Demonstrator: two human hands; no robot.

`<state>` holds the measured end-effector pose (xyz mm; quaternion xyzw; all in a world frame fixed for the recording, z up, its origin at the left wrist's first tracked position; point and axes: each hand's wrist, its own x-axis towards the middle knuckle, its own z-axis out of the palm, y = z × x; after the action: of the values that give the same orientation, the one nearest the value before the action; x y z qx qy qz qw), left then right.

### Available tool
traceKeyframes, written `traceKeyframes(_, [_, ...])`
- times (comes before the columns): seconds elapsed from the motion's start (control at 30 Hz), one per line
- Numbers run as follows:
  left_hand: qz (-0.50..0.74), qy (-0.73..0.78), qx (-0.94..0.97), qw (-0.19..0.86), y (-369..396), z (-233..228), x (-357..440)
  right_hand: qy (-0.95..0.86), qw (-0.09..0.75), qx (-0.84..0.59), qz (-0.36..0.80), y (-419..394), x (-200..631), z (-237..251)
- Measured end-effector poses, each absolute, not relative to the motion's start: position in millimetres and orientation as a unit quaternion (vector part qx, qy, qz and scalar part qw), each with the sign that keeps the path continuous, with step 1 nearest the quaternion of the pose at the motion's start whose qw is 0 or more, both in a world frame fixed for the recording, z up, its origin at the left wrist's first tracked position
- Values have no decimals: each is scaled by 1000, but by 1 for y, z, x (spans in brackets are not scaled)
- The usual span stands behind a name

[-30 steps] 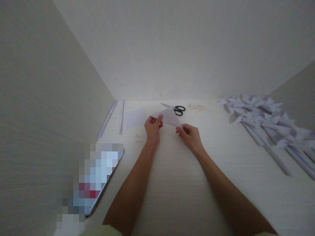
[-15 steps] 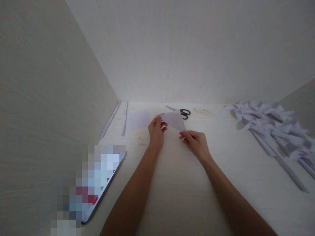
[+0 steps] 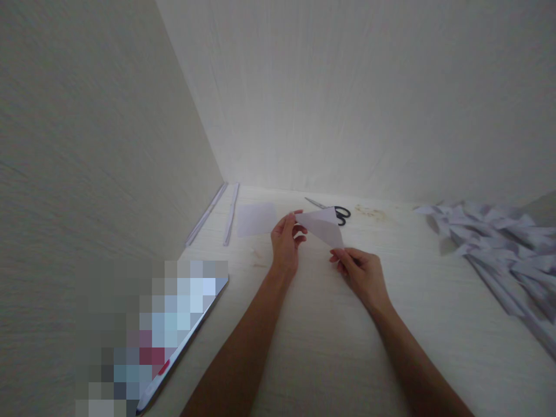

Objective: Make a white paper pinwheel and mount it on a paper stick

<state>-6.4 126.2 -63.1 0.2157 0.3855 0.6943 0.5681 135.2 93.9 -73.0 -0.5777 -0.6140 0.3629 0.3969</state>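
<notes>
Left hand [image 3: 285,243]: thumb and finger pinching narrow end of paper [image 3: 322,225], other fingers loosely curled. Right hand [image 3: 364,273]: pinching near right corner. Paper: raised over table [image 3: 417,278] toward far edge, tapering leftward, long axis slanting nearer rightward.

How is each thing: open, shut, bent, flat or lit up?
Bare left hand, pinching.
Bare right hand, pinching.
Thin white paper sheet between them, raised, bent.
White rectangular paper sheet, lying flat.
Black-handled metal scissors, seemingly shut.
Dark-edged rectangular screen device, lit.
Thin white paper sticks, lying down.
White pointed paper shapes, folded, heaped.
</notes>
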Motion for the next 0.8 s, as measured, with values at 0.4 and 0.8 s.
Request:
traceKeyframes(0.4, [702, 404, 191, 555, 126, -62, -7, -631, 376, -587, 341, 93, 136, -75])
traceKeyframes(0.8, [707, 397, 185, 556, 127, -63, -8, -633, 376, -588, 334, 94, 137, -76])
